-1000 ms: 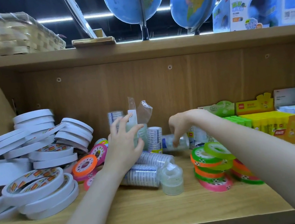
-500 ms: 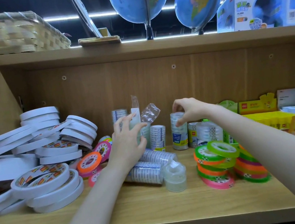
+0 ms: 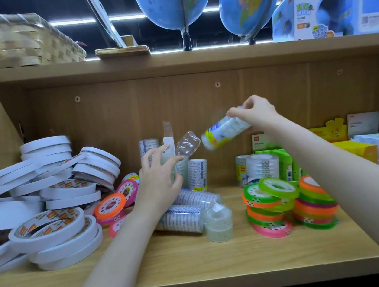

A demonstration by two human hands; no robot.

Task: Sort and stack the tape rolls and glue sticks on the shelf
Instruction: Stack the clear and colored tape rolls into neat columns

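R hand [image 3: 256, 114] pinches one end of a clear tape pack [image 3: 224, 130], tilted, in the air above the shelf [image 3: 200, 261]. L hand [image 3: 159, 184], fingers curled, grips an upright pack [image 3: 174, 163] w/ torn wrap. White rolls [image 3: 56, 225] heaped far left, neon rolls [image 3: 289, 204] stacked right.

Stationery shop: shelf [image 3: 200, 258] stocked with boxed globes [image 3: 306, 15].

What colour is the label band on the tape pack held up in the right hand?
Yellow-green, on a clear pack of tape rolls gripped by the right hand; head view.
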